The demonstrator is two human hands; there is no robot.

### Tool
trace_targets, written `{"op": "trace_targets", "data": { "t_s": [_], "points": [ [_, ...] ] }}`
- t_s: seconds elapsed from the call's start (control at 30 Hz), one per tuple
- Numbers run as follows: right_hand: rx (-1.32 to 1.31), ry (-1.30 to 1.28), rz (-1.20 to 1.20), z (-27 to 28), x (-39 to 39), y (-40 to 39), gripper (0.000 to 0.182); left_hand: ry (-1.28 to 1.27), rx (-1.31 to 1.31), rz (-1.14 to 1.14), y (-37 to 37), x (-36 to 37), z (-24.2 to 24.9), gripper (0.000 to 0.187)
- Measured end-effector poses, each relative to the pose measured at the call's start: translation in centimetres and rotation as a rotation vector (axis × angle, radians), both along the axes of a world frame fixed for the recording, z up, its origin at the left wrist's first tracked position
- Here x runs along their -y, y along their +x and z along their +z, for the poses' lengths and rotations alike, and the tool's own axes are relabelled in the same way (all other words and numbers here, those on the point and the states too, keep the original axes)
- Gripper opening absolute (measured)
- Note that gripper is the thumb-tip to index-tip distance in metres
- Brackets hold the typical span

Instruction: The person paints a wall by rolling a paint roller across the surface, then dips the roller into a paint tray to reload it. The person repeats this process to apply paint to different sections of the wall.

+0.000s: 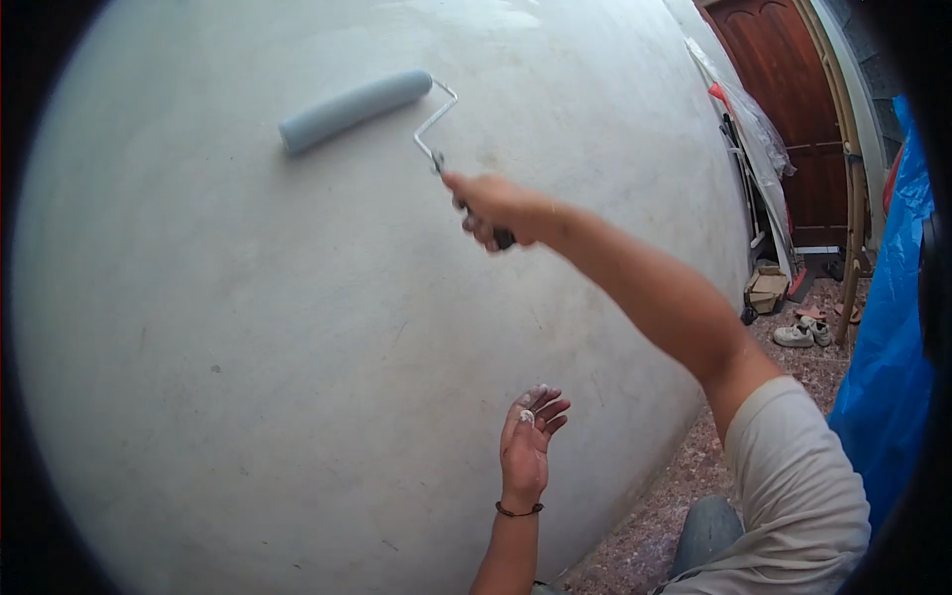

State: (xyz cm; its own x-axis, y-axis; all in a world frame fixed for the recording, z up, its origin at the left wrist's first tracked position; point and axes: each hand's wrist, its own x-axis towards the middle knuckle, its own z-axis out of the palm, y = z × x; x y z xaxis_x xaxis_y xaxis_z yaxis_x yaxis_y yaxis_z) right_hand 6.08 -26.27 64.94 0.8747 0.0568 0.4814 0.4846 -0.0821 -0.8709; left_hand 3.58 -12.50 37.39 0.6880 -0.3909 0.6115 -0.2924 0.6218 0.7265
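My right hand (493, 210) is wrapped round the dark handle of a paint roller (357, 109), arm stretched up and forward. The long grey-blue sleeve of the roller lies slantwise against the pale, scuffed wall (248, 367), its bent wire frame running down to my fist. Lower down, my left hand (531, 436) is raised in front of the wall with nothing in it. Its fingers are apart and slightly curled, with whitish smears on the fingertips and thumb. A dark bracelet (519, 510) circles the left wrist.
Along the right stand a brown wooden door (783, 109), bamboo poles (851, 188) and plastic-wrapped boards (759, 149). White shoes (801, 332) and a cardboard piece (768, 288) lie on the speckled floor (635, 540). A blue tarp (888, 337) hangs close at the right.
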Motion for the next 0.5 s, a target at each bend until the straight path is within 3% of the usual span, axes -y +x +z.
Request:
{"op": "trace_targets", "data": {
  "t_s": [0.27,0.3,0.5],
  "points": [
    [0.123,0.002,0.071,10.3,1.4,-1.8,0.032,-0.028,0.073,0.073,-1.1,0.2,0.4,0.042],
    [0.136,-0.007,0.043,9.9,1.5,-1.7,0.04,-0.019,0.045,0.072,-1.0,0.2,0.5,0.042],
    [0.09,-0.033,-0.037,2.3,2.3,-1.4,0.037,-0.002,0.062,0.093,-0.7,-0.1,0.8,0.041]
  ]
}}
